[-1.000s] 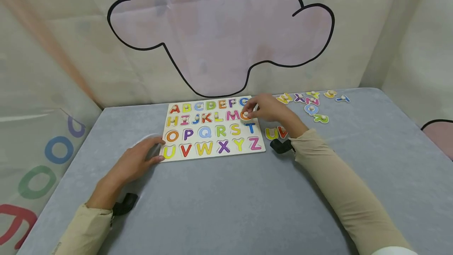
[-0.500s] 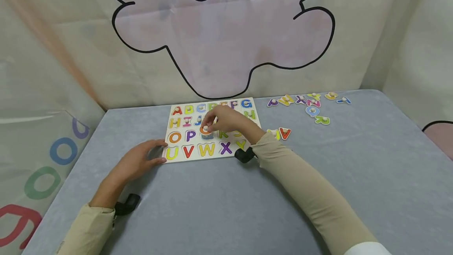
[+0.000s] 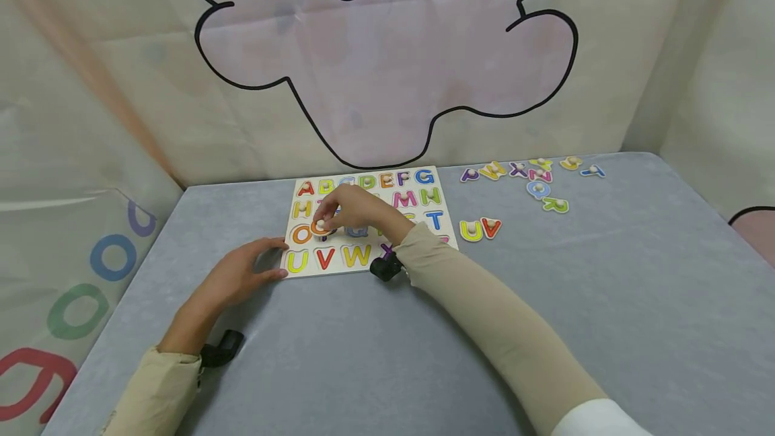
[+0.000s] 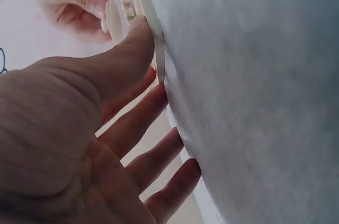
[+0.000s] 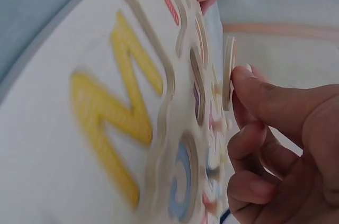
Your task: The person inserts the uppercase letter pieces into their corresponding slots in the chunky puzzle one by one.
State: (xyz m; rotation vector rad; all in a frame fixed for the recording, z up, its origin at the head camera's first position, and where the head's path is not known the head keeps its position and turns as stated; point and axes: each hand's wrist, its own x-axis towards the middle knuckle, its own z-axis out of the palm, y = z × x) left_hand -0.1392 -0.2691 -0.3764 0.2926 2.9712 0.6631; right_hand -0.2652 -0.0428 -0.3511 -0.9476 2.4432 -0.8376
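Observation:
A white wooden alphabet board (image 3: 340, 258) with rows of coloured letters lies near the back of the table. My right hand (image 3: 360, 210) pinches an orange letter O piece (image 3: 317, 229) between thumb and finger, its knob showing in the head view. In the right wrist view this O piece (image 5: 229, 73) stands tilted on edge, raised off the board. It is just right of the orange O recess (image 3: 301, 234), over the purple P recess. My left hand (image 3: 236, 276) touches the board's left edge, thumb and fingers spread apart. Part of the board is hidden behind my right hand and sleeve.
Right of the board lie a yellow U (image 3: 471, 231) and a red V (image 3: 491, 228). Farther back are several loose knobbed letters, among them a purple P (image 3: 469, 175), a blue Q (image 3: 538, 190) and a green R (image 3: 555, 204). A printed cloth wall stands behind the table.
Holding the orange O piece, my right hand has moved left across the board from its upper right side toward the O recess. My left hand has stayed at the board's left edge.

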